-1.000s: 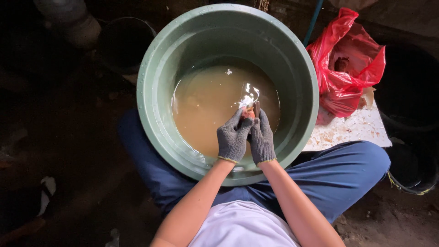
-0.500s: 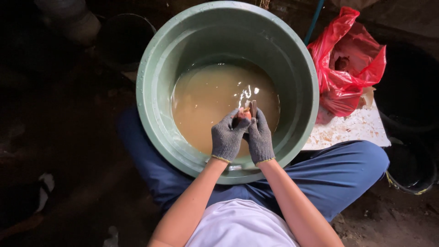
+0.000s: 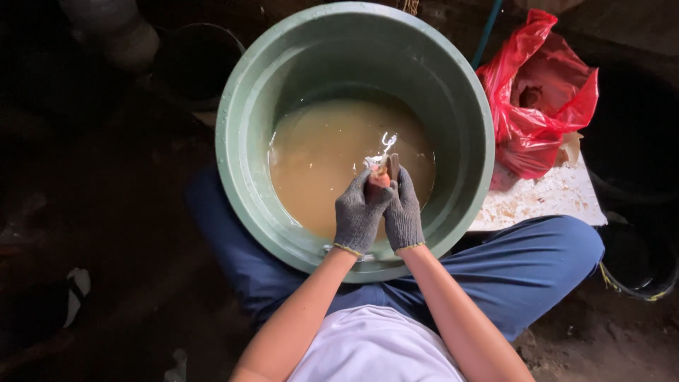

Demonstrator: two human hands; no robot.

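A big round basin [image 3: 247,92] of smooth green plastic fills the middle of the view, its wide rim lying across the person's lap. It holds murky tan-brown water [image 3: 318,163], pooled toward the lower half, with small white flecks floating near the centre. At two o'clock from the basin sits a crinkled red plastic bag [image 3: 544,120], glossy and open at the top, with something brownish inside that is too dim to make out. Below the bag, at three to four o'clock, a flat whitish board [image 3: 552,198] is strewn with pale scraps and shavings. Dark round buckets [image 3: 636,262] stand at the right edge, and another dark pot [image 3: 194,64] sits at ten o'clock.

At five o'clock within the basin, over the water, the two hands meet in coarse grey knitted gloves with yellow cuffs. The left hand [image 3: 359,216] and right hand [image 3: 403,216] are pressed close together, fingers curled around a small reddish-brown object [image 3: 379,178] pinched between them; a thin dark sliver sticks up from it at twelve o'clock.
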